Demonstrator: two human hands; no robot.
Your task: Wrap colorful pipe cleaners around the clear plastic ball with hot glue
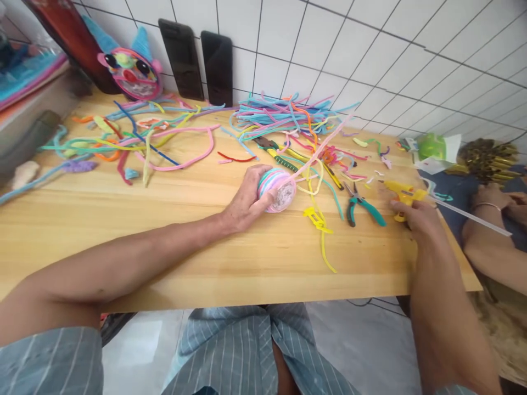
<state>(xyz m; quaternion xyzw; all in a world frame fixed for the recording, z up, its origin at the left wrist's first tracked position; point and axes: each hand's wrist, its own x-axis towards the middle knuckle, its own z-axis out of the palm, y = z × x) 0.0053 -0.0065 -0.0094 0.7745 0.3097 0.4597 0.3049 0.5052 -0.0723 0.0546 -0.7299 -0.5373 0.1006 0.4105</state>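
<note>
My left hand [247,198] is closed around a round coil of pastel striped pipe cleaner [275,181], with the thumb over its front. The coil's face shows a whitish, shiny middle, and a long pink strand [325,142] runs up from it to the right. Over at the table's right side, my right hand [423,220] grips the handle of a yellow glue gun [405,192]. A clear glue stick [473,215] juts from the gun's back end. Between my hands lie teal-handled pliers [364,208] and a yellow bent strand [323,247].
A wooden table [164,274] holds scattered pipe cleaners and a blue-pink bundle [272,115]. Near it are green-handled pliers [284,162]. Two dark phones [217,68] lean on the tiled wall beside a pink-faced figure [135,79]. A co-worker's arm [492,241] is at right.
</note>
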